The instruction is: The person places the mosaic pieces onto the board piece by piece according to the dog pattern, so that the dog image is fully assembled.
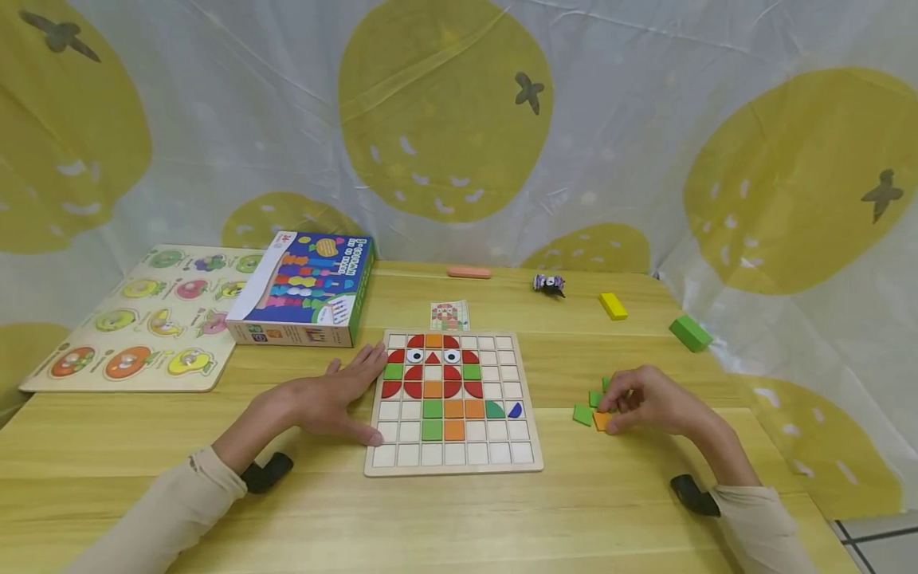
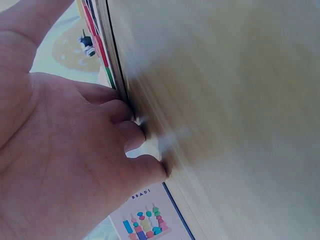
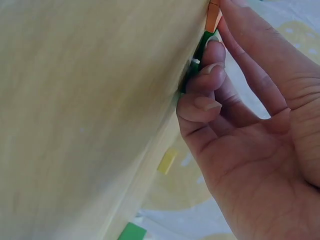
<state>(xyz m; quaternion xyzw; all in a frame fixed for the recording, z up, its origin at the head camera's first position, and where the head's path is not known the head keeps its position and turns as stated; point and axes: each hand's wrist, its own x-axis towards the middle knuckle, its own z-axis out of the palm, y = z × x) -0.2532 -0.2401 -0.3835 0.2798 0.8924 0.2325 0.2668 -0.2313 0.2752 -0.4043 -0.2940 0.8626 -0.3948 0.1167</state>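
Note:
A wooden grid board [image 1: 453, 464] lies in the middle of the table, with red, orange, green and blue tiles forming a face pattern in its upper rows. My left hand [image 1: 343, 399] rests flat on the table, its straight fingers against the board's left edge [image 2: 112, 55]. Right of the board lies a small pile of green tiles [image 1: 582, 414] and an orange tile [image 1: 601, 420]. My right hand [image 1: 633, 402] curls over this pile and pinches the orange tile [image 3: 213, 17], with a green tile [image 3: 202, 45] under its fingertips.
A blue toy box [image 1: 308, 288] and a fruit peg puzzle [image 1: 143, 319] lie at the back left. A pattern card [image 1: 449, 316] sits behind the board. A pink bar [image 1: 469, 272], a small wrapped item [image 1: 548, 284], a yellow block [image 1: 613, 306] and a green block [image 1: 691, 332] lie farther back.

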